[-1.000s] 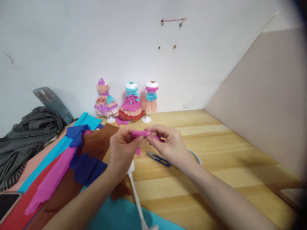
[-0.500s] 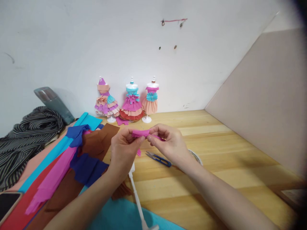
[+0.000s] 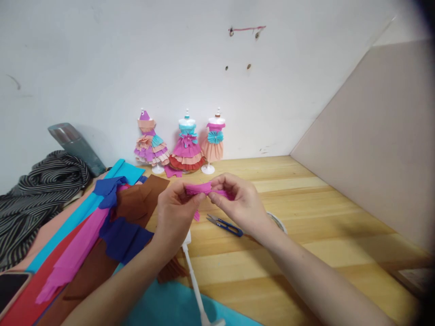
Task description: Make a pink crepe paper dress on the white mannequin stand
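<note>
A folded strip of magenta crepe paper [image 3: 199, 188] is stretched between both hands above the wooden table. My left hand [image 3: 176, 210] pinches its left end between thumb and fingers. At the other end my right hand [image 3: 236, 199] is closed on it, thumb and fingertips together. A small magenta tail shows below the left thumb. Blue-handled thread snips [image 3: 226, 225] lie on the table just under the right hand. Below the left hand, a white mannequin stand [image 3: 193, 276] lies on its side, its upper part hidden by the hand and wrist.
Three small mannequins in paper dresses [image 3: 186, 149] stand along the wall. Coloured crepe paper sheets [image 3: 136, 199] are piled at left, beside a striped cloth [image 3: 47, 190], a bottle [image 3: 78, 149] and a phone [image 3: 12, 292]. A tape roll [image 3: 278, 222] sits behind the right wrist.
More of the magenta strip shows at the right fingers, and its folds have shifted slightly. Both hands stay nearly in place, and the things on the table have not moved.
</note>
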`<state>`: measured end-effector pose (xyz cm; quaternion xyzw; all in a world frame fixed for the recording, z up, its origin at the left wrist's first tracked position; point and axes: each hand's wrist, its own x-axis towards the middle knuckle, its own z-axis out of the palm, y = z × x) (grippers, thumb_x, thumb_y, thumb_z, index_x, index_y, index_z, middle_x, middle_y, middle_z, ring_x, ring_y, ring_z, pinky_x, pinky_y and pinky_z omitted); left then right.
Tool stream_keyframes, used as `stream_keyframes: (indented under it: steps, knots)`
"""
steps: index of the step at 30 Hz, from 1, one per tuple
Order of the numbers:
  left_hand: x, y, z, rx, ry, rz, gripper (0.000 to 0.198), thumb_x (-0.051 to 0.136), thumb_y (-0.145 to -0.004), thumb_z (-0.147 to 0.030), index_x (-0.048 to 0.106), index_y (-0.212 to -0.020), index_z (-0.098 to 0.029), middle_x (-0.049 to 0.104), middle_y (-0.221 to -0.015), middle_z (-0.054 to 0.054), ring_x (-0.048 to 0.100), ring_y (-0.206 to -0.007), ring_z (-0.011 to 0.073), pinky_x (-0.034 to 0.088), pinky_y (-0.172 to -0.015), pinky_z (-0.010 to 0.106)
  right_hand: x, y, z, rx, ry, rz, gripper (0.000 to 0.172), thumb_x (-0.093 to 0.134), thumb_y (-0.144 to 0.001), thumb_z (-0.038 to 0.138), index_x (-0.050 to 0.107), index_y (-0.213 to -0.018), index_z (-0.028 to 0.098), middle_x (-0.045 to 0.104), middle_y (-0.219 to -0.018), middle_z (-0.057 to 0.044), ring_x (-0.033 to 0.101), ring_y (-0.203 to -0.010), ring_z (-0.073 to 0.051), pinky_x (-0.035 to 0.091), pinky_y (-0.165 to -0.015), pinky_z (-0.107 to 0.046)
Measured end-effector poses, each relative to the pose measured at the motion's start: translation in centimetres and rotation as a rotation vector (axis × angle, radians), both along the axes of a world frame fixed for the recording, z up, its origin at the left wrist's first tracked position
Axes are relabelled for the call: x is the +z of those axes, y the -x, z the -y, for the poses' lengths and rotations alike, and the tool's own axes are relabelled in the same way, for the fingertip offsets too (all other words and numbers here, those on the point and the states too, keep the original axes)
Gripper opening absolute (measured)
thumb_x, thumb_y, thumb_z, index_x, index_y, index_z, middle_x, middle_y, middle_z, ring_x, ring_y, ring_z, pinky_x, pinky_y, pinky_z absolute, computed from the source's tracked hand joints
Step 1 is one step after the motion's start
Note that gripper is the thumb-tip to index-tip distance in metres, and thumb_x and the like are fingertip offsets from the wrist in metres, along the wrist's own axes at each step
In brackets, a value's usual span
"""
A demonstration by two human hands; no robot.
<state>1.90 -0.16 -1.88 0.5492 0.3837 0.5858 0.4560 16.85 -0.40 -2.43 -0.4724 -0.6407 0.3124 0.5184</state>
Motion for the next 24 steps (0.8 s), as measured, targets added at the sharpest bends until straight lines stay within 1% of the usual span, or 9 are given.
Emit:
stream_keyframes:
  steps: [2, 6, 9, 11, 14, 16, 18, 21, 24]
  knots:
    - [-0.02, 0.02, -0.07, -0.012, -0.013, 0.000, 0.009, 0.076, -0.068, -0.015, 0.073, -0.076, -0.017, 0.073, -0.073, 0.002, 0.066, -0.069, 0.0146, 0.054, -0.063, 0.024, -0.01, -0.07, -0.06, 0.050, 0.028, -0.034, 0.018, 0.062, -0.076, 0.026, 0.066, -0.090, 0.016, 0.064, -0.069, -0.001, 0.056, -0.061, -0.014, 0.045, -0.057, -0.027]
    - [0.01, 0.03, -0.16, -0.007, -0.021, 0.000, 0.009, 0.076, -0.068, -0.015, 0.072, -0.076, -0.016, 0.073, -0.072, 0.002, 0.066, -0.068, 0.0147, 0.054, -0.063, 0.025, 0.02, -0.19, -0.01, 0.066, 0.038, 0.001, 0.010, 0.061, -0.077, 0.026, 0.065, -0.075, 0.017, 0.060, -0.063, 0.001, 0.051, -0.057, -0.012, 0.041, -0.054, -0.026]
    - [0.15, 0.05, -0.11, -0.016, -0.010, 0.010, 0.015, 0.077, -0.067, -0.015, 0.072, -0.080, -0.016, 0.074, -0.074, 0.002, 0.067, -0.071, 0.0154, 0.054, -0.064, 0.025, -0.03, -0.16, 0.03, 0.041, 0.001, 0.014, 0.008, 0.061, -0.076, 0.024, 0.063, -0.071, 0.018, 0.058, -0.062, 0.002, 0.049, -0.056, -0.012, 0.039, -0.054, -0.025]
    - [0.30, 0.11, -0.05, -0.019, 0.002, 0.016, 0.019, 0.078, -0.066, -0.016, 0.071, -0.084, -0.015, 0.075, -0.076, 0.002, 0.068, -0.071, 0.0151, 0.054, -0.064, 0.024, -0.04, -0.08, 0.01, 0.022, -0.012, -0.010, 0.008, 0.062, -0.075, 0.025, 0.062, -0.072, 0.018, 0.059, -0.064, 0.001, 0.051, -0.058, -0.012, 0.041, -0.055, -0.026]
    - [0.56, 0.28, 0.02, -0.013, 0.018, 0.010, 0.022, 0.078, -0.067, -0.018, 0.071, -0.088, -0.015, 0.074, -0.070, 0.001, 0.066, -0.064, 0.0128, 0.052, -0.060, 0.022, 0.08, 0.06, -0.04, 0.011, 0.003, -0.076, 0.010, 0.064, -0.073, 0.027, 0.061, -0.073, 0.017, 0.062, -0.067, -0.001, 0.057, -0.061, -0.015, 0.047, -0.059, -0.029]
    - [0.71, 0.42, 0.02, -0.009, 0.027, 0.022, 0.024, 0.078, -0.069, -0.021, 0.071, -0.091, -0.014, 0.073, -0.067, 0.000, 0.065, -0.061, 0.0120, 0.051, -0.059, 0.021, 0.24, 0.12, 0.00, 0.024, 0.012, -0.129, 0.012, 0.066, -0.073, 0.027, 0.060, -0.075, 0.018, 0.063, -0.068, -0.002, 0.058, -0.061, -0.015, 0.049, -0.059, -0.029]
    - [0.82, 0.55, -0.02, -0.009, 0.040, 0.044, 0.028, 0.078, -0.070, -0.024, 0.070, -0.095, -0.014, 0.074, -0.069, 0.001, 0.067, -0.062, 0.0128, 0.052, -0.060, 0.022, 0.39, 0.18, 0.10, 0.054, 0.005, -0.188, 0.014, 0.066, -0.073, 0.026, 0.058, -0.081, 0.019, 0.063, -0.068, 0.000, 0.059, -0.059, -0.014, 0.049, -0.057, -0.027]
    - [0.80, 0.64, -0.08, 0.004, 0.045, 0.051, 0.037, 0.079, -0.069, -0.024, 0.068, -0.103, -0.014, 0.075, -0.070, 0.001, 0.068, -0.063, 0.0136, 0.055, -0.062, 0.024, 0.46, 0.23, 0.35, 0.064, -0.065, -0.197, 0.015, 0.066, -0.075, 0.024, 0.054, -0.084, 0.020, 0.062, -0.070, 0.001, 0.060, -0.061, -0.013, 0.048, -0.058, -0.026]
    - [0.60, 0.76, -0.15, 0.053, -0.005, 0.017, 0.042, 0.079, -0.069, -0.022, 0.067, -0.109, -0.016, 0.074, -0.068, -0.001, 0.069, -0.062, 0.0136, 0.056, -0.063, 0.024, 0.36, 0.22, 0.59, 0.000, -0.178, -0.087, 0.009, 0.065, -0.079, 0.020, 0.056, -0.082, 0.020, 0.061, -0.073, 0.000, 0.059, -0.064, -0.013, 0.048, -0.060, -0.026]
